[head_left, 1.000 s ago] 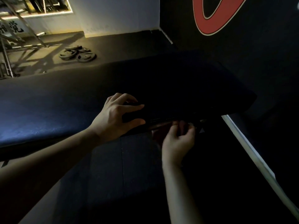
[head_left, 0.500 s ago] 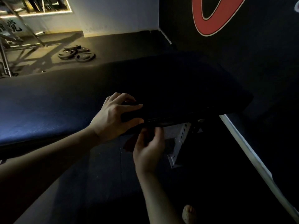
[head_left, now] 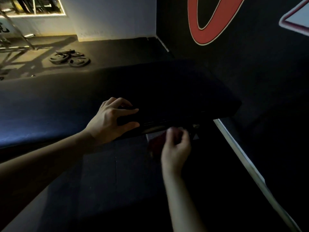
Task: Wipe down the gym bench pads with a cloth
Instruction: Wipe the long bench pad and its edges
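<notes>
The bench pad [head_left: 66, 104] is dark padded vinyl, finely grained, with a soft bluish sheen at its left end. Under its near edge, the frame bracket [head_left: 153, 130] looks like dull grey metal, and the dark red cloth [head_left: 155, 144] looks soft and matt. Beyond the pad, the floor [head_left: 117, 47] is matt rubber matting.

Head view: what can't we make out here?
- cloth: dark red blur, mostly behind the right hand; shape unclear.
- pad underside and frame: lost in shadow.
- left hand: grip on the pad's edge, fingertips merging into the dark pad.
- plates: too small to count.
- wall logo: cut off by the top edge.
</notes>
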Demonstrator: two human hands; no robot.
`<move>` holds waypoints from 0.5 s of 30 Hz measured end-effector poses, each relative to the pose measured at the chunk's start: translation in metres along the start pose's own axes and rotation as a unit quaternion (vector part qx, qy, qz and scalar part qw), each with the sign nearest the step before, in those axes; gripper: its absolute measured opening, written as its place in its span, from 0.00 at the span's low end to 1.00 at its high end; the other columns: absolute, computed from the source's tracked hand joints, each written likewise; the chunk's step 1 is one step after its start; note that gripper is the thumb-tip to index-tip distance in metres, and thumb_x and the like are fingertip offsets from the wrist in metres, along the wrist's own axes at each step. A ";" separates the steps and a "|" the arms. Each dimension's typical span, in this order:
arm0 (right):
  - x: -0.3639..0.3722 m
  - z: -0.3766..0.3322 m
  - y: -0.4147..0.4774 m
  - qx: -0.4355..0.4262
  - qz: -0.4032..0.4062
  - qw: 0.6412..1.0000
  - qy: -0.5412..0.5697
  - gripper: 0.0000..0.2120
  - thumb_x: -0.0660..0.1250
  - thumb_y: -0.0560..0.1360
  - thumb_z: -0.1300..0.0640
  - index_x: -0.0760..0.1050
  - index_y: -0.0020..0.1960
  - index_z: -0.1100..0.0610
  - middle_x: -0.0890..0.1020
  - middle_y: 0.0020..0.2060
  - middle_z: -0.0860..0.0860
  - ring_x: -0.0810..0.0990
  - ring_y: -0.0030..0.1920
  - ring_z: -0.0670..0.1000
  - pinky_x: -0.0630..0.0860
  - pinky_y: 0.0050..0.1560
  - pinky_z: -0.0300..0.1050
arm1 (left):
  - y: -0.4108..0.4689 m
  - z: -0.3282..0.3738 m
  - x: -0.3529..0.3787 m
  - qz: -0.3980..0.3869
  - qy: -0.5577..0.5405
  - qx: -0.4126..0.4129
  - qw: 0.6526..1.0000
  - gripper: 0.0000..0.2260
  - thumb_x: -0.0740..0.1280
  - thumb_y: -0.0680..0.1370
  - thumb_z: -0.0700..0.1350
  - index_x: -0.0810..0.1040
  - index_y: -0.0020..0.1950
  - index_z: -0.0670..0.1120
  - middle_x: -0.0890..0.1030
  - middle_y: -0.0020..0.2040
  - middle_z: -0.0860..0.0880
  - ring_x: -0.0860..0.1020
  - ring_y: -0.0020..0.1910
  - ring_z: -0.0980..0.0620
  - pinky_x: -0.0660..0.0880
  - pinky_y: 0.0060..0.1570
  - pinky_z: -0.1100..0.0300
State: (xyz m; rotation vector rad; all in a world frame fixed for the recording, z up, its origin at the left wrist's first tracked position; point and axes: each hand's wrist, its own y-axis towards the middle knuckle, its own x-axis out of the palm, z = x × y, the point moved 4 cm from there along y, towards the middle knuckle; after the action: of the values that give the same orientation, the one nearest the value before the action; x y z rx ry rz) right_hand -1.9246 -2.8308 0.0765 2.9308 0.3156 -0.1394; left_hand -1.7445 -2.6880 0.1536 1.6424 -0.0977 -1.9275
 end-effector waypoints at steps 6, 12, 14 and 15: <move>-0.059 -0.007 0.091 0.119 0.182 0.970 0.112 0.09 0.69 0.80 0.59 0.74 0.59 0.52 0.74 0.52 0.41 0.79 0.56 0.49 0.80 0.58 0.44 | 0.000 -0.001 0.001 -0.003 -0.007 0.001 1.000 0.25 0.64 0.77 0.67 0.82 0.67 0.55 0.76 0.64 0.52 0.72 0.65 0.50 0.70 0.67 0.45; -0.040 -0.009 0.060 0.185 0.163 0.948 0.200 0.16 0.65 0.79 0.67 0.77 0.65 0.56 0.78 0.59 0.52 0.80 0.50 0.45 0.77 0.36 0.30 | 0.000 -0.002 0.000 0.004 -0.012 -0.007 1.000 0.24 0.64 0.77 0.67 0.82 0.67 0.55 0.76 0.63 0.54 0.73 0.64 0.51 0.72 0.65 0.46; -0.036 -0.008 0.052 0.176 0.147 0.947 0.224 0.16 0.69 0.77 0.65 0.76 0.63 0.58 0.81 0.57 0.54 0.83 0.52 0.51 0.81 0.42 0.39 | 0.000 -0.001 0.000 0.003 -0.014 -0.008 1.000 0.24 0.65 0.77 0.67 0.82 0.67 0.55 0.76 0.63 0.54 0.72 0.65 0.51 0.72 0.66 0.46; -0.034 -0.007 0.049 0.168 0.139 0.949 0.227 0.16 0.72 0.76 0.64 0.75 0.63 0.58 0.81 0.56 0.54 0.83 0.53 0.52 0.82 0.45 0.42 | 0.001 -0.001 0.000 0.002 -0.014 -0.009 1.000 0.24 0.65 0.77 0.66 0.83 0.67 0.55 0.76 0.63 0.54 0.72 0.65 0.51 0.72 0.65 0.46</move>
State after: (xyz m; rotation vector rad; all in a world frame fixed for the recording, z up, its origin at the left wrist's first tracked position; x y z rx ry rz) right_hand -1.9465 -2.8828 0.0960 3.2760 -0.0743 0.5869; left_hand -1.7433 -2.6879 0.1539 1.6035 -0.0952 -1.9419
